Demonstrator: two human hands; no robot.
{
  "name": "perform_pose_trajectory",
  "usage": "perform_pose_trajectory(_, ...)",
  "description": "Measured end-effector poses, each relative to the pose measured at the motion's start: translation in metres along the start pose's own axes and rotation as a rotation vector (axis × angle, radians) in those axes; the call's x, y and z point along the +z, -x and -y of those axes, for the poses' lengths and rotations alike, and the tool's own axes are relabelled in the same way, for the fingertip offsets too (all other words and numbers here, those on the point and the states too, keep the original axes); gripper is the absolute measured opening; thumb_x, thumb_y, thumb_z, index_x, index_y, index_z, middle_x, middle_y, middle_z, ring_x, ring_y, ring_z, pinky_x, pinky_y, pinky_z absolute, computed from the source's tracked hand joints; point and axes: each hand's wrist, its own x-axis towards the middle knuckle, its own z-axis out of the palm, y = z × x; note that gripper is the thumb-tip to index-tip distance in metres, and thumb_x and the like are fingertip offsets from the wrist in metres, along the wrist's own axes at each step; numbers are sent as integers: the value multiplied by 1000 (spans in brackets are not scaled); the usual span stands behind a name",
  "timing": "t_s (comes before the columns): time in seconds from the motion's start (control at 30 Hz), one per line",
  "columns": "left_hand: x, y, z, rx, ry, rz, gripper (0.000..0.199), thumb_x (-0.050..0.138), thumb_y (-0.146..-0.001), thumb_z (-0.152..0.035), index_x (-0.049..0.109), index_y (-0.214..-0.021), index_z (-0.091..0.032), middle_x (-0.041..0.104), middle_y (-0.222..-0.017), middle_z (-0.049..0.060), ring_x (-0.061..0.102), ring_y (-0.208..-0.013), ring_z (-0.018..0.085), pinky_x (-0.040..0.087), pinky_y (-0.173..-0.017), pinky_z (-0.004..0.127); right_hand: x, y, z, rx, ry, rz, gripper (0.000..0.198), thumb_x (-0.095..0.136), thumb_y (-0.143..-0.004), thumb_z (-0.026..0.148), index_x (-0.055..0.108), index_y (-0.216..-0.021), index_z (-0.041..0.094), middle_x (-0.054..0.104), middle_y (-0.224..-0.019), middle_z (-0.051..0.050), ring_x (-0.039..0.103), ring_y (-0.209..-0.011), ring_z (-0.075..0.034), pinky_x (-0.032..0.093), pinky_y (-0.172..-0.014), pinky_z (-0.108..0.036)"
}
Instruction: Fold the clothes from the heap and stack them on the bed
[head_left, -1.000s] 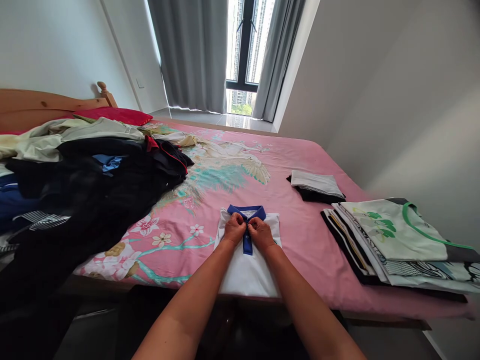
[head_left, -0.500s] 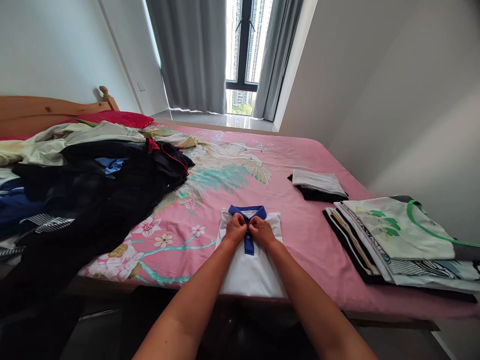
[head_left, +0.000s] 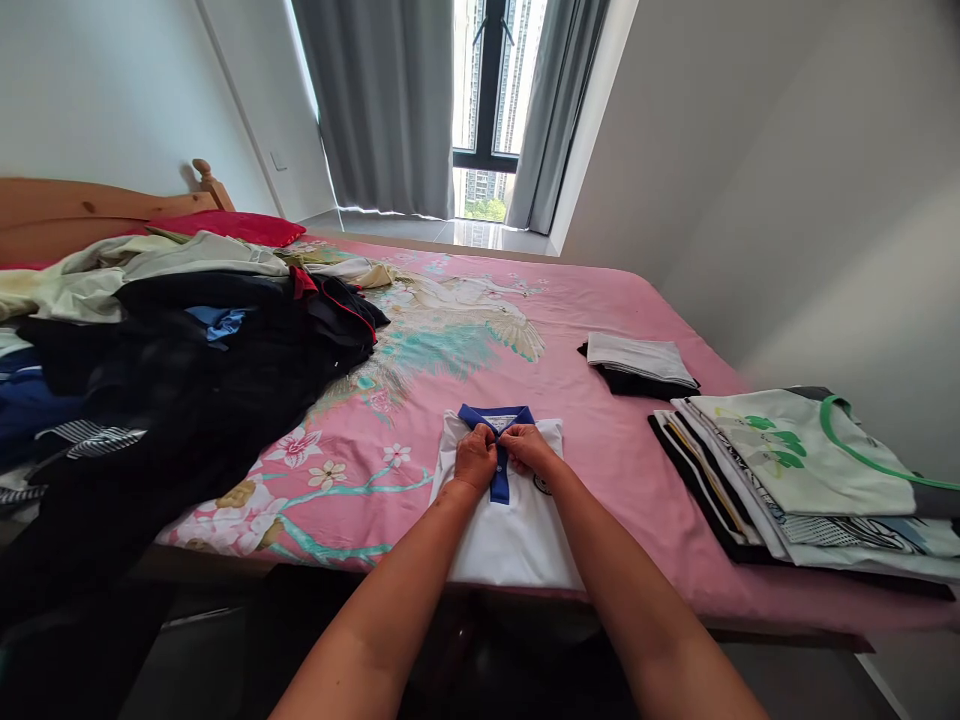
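A white polo shirt [head_left: 506, 550] with a blue collar and blue button placket lies face up at the bed's front edge, its collar toward the window. My left hand [head_left: 475, 457] is closed on the left side of the placket, just below the collar. From the other side my right hand [head_left: 529, 449] pinches the placket's top, its fingertips meeting those of the left. Whatever button lies between the fingers is hidden. Lower on the placket a small button shows, and a dark round badge peeks out beside my right wrist.
Dark and pale clothes are heaped in a loose pile [head_left: 202, 370] on the left. To the right lie a stack of folded shirts [head_left: 795, 460] and, behind it, a smaller folded pile [head_left: 641, 362]. A red pillow [head_left: 232, 228] rests by the wooden headboard [head_left: 97, 205].
Both hands stay at the collar opening. My right hand has shifted slightly up, and the badge on the shirt's chest has come into sight. The view has tilted a little.
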Motion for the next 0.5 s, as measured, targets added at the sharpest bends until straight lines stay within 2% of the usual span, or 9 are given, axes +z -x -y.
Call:
perform_pose_trajectory(0.27,0,2,0,42,9,-54,9,56,-72,-12,51,-75,-19,55,-77,1,53,-75,16,41,-73,29,-5,7,12,53,-24,36,17,54,-73,26,43,-62,20,43,-39,7,39,-28,-8,30,-30,-18)
perform_pose_trajectory(0.4,0,2,3,40,32,-84,7,55,-76,-18,51,-72,-19,53,-72,0,51,-70,14,40,-68,27,-5,9,11,-3,12,11,14,50,-77,29,48,-68,19,46,-43,5,43,-31,-9,34,-33,-20)
perform_pose_trajectory(0.5,2,1,5,38,47,-100,9,54,-80,-22,52,-72,-19,53,-71,-1,51,-67,14,40,-66,26,0,10,5,-75,73,-82,18,46,-80,34,54,-79,18,51,-48,4,44,-34,-10,36,-37,-21)
